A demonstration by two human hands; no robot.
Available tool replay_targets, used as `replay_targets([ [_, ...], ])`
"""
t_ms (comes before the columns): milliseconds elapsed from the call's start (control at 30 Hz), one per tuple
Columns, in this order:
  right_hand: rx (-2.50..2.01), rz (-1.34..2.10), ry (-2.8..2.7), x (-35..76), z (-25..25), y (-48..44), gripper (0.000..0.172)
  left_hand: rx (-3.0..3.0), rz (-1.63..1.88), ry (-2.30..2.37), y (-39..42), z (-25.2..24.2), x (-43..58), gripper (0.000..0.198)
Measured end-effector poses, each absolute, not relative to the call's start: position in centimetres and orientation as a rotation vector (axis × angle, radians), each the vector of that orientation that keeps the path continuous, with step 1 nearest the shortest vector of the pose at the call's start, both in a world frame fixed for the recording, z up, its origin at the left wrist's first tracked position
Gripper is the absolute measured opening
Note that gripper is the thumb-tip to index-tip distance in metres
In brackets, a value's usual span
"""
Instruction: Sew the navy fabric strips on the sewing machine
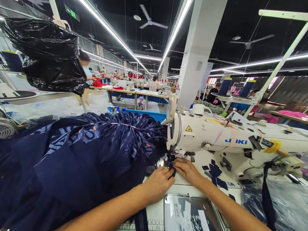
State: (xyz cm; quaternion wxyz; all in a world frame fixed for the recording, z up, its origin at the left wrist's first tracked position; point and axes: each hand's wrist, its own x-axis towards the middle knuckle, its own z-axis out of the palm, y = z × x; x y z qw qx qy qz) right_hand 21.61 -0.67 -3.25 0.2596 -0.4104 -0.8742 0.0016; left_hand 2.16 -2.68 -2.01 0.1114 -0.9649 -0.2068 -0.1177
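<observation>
A white sewing machine (pixel 216 131) stands to the right, its needle end just in front of my hands. Both hands are at a small piece of dark navy fabric (pixel 172 170) under the presser foot area. My left hand (pixel 158 183) has its fingers closed on the fabric's near side. From the right, my right hand (pixel 186 170) pinches at the fabric's edge, close to the needle. The needle and the fingertips are partly hidden. A big heap of navy garments (pixel 79 166) with pale lace patterns lies left of my hands.
Small navy fabric pieces (pixel 215 170) lie on the machine bed at right. A metallic tray (pixel 190 213) sits nearest me, beside a printed ruler (pixel 154 224). Clear plastic (pixel 286 199) is at lower right. A black plastic bag (pixel 53 54) hangs upper left. Other people work behind.
</observation>
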Motion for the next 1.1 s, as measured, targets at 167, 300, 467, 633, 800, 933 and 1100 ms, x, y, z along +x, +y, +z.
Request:
replay_targets([
  [167,-1.144,-0.072,-2.456,21.5,-2.8,-0.7,0.02,-2.837,-0.323,-0.607,-2.7,-1.8,2.3,0.016],
  [300,-1.274,-0.112,-2.486,21.2,-2.5,-0.7,0.018,-2.856,-0.288,-0.614,-2.6,-1.6,2.5,0.016],
  [467,-1.356,0.254,-2.364,21.5,-2.4,-0.2,0.015,-2.874,-0.244,-0.628,-2.4,-1.4,2.7,0.016],
  [633,-1.348,0.48,-2.272,21.7,-2.2,0.2,0.014,-2.916,-0.234,-0.677,-2.1,-1.0,2.8,0.019],
  [800,-1.265,0.316,-2.327,21.8,-2.7,-0.1,0.014,-2.94,-0.237,-0.68,-1.9,-0.9,2.7,0.021],
  [933,-1.081,-0.083,-2.467,21.7,-3.0,-1.2,0.018,-2.954,-0.314,-0.655,-1.8,-1.2,2.3,0.021],
  [1100,-0.974,-0.439,-2.53,21.8,-2.9,-2.1,0.02,-2.965,-0.42,-0.674,-1.8,-1.2,2.2,0.022],
])
